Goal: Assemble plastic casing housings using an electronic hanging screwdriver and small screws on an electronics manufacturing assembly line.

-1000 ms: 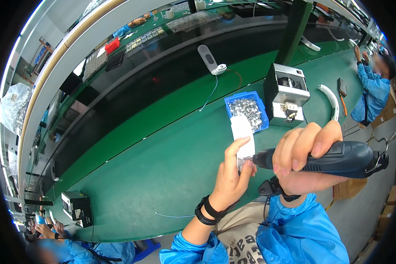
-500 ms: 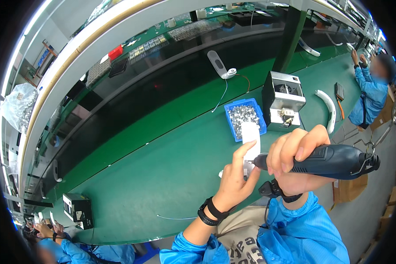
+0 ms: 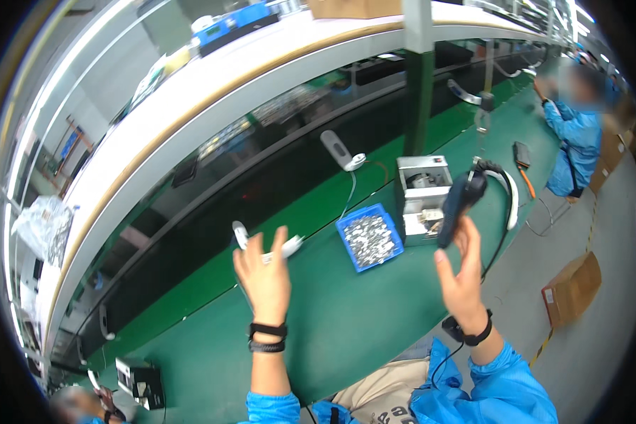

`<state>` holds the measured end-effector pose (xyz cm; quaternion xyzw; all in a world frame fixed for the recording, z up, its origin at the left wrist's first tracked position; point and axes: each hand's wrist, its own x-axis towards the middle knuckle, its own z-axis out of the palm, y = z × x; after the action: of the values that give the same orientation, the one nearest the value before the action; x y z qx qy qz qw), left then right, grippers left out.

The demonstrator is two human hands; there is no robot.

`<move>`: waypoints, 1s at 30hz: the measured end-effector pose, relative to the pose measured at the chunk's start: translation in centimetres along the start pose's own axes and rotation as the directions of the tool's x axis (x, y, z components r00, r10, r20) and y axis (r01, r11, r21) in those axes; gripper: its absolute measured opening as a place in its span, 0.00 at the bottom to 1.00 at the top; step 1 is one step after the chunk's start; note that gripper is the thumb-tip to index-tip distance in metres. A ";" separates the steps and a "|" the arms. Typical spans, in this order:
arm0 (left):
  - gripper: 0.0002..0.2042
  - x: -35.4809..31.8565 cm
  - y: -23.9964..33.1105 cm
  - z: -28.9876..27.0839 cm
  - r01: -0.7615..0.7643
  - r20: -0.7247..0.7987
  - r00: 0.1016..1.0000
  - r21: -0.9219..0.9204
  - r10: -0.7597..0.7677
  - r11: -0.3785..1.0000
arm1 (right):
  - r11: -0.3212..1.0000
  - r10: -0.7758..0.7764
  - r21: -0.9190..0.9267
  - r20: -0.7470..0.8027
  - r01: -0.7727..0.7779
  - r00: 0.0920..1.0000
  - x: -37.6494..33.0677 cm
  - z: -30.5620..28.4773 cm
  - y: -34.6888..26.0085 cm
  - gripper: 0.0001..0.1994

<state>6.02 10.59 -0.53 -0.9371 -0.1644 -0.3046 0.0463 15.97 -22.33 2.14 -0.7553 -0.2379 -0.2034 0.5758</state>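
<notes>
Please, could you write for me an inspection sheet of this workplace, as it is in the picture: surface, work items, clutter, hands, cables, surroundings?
Surface: green bench mat, bare near the person.
Work items: white curved part at the left hand's fingers; dark electric screwdriver at the right hand; blue tray of small metal parts; grey box machine.
Clutter: white handheld device further back.
Hands: left hand raised, fingers spread; right hand open, loosely against the screwdriver.
Cables: thin wire from the white device.
Surroundings: conveyor line; co-worker's blue sleeve; cardboard box on floor.
</notes>
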 end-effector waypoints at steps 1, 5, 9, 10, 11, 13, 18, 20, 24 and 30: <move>0.33 -0.6 -0.7 -0.2 0.063 -0.023 0.998 0.013 -0.063 0.998 | 0.999 -0.017 -0.043 0.048 0.019 0.999 -0.9 -0.7 0.2 0.32; 0.23 -2.7 0.7 -0.6 0.147 0.049 0.989 -0.260 -0.139 0.954 | 0.991 -0.050 0.126 -0.023 0.052 0.998 -3.9 -4.7 2.0 0.21; 0.15 -4.7 3.6 -1.3 0.209 0.209 0.971 -0.498 -0.117 0.842 | 0.993 -0.034 0.086 -0.403 0.075 0.915 2.1 -11.0 6.6 0.11; 0.13 -5.1 4.4 -1.6 0.221 0.236 0.966 -0.522 -0.109 0.824 | 0.997 0.055 -0.016 -0.449 -0.070 0.892 4.3 -12.2 9.2 0.12; 0.12 -5.5 5.0 -1.7 0.228 0.244 0.964 -0.555 -0.106 0.800 | 0.971 0.001 -0.217 -0.432 -0.105 0.902 6.6 -12.8 12.1 0.14; 0.12 -5.9 6.3 -2.1 0.251 0.277 0.956 -0.612 -0.094 0.750 | 0.897 -0.066 -0.423 -0.415 -0.128 0.908 8.4 -14.9 19.5 0.17; 0.11 -6.6 7.3 -3.5 0.271 0.296 0.950 -0.642 -0.094 0.717 | 0.438 0.470 -0.705 -0.349 -0.557 0.811 10.5 -17.3 28.8 0.26; 0.11 -6.7 6.9 -3.9 0.258 0.280 0.955 -0.645 -0.092 0.719 | 0.567 0.519 -0.569 -0.313 -0.595 0.795 11.1 -18.1 28.9 0.26; 0.11 -6.5 7.3 -3.8 0.271 0.267 0.958 -0.709 -0.107 0.651 | 0.901 0.221 -0.256 -0.425 -0.351 0.878 8.6 -19.7 30.7 0.23; 0.11 -5.6 10.1 -5.3 0.270 0.284 0.958 -0.837 -0.043 0.476 | 0.973 0.223 0.161 -0.441 -0.168 0.869 4.2 -15.8 7.7 0.19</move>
<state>2.19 -1.43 0.66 -0.8404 -0.0780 -0.2409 -0.4791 23.42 -38.84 2.63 -0.6714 -0.0300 -0.3014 0.6763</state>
